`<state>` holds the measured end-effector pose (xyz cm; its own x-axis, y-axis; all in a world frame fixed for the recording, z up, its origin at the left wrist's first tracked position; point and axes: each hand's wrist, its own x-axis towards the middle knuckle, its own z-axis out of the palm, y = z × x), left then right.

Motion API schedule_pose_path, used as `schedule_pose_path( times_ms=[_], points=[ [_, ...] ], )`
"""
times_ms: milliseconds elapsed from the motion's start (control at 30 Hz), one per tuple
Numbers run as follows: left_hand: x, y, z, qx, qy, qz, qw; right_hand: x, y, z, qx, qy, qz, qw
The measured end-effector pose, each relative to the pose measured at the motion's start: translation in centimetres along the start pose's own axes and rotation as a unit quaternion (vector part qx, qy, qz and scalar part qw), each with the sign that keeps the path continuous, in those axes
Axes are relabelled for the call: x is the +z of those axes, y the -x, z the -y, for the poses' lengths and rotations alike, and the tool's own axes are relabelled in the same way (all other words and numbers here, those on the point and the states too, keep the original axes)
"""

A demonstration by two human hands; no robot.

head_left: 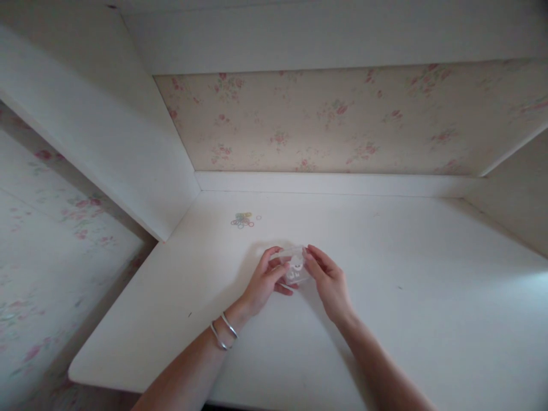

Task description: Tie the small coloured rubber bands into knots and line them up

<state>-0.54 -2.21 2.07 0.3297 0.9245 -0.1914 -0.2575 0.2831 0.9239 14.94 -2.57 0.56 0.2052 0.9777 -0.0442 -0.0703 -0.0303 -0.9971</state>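
My left hand [266, 281] and my right hand [329, 281] both grip a small clear plastic container [294, 267] just above the middle of the white tabletop [428, 297]. Something small and pale shows inside the container, too blurred to name. My left wrist wears two thin silver bangles [224, 331]. A little heap of small coloured rings [242, 220] lies on the tabletop beyond my left hand, with one loose ring [258, 217] beside it.
The tabletop sits in an alcove with white side panels [128, 142] and floral wallpaper [334, 120] at the back. Its left edge drops off to a floral-papered wall. A low white ledge [334, 184] runs along the back.
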Motion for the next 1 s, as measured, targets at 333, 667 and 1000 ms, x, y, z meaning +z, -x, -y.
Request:
schedule_pose_path(
  times_ms=[333,667,1000],
  points=[
    [-0.5,-0.1,-0.3,0.002,-0.003,-0.012,1.000,-0.2,0.2,0.4,0.032,-0.063,0.058,0.996],
    [-0.9,-0.1,-0.6,0.007,-0.015,-0.014,1.000,-0.2,0.4,-0.2,0.010,-0.042,0.088,0.995],
    [-1.2,-0.1,-0.4,-0.021,0.004,0.053,0.998,-0.3,0.1,-1.0,-0.015,-0.009,0.085,0.996]
  ],
)
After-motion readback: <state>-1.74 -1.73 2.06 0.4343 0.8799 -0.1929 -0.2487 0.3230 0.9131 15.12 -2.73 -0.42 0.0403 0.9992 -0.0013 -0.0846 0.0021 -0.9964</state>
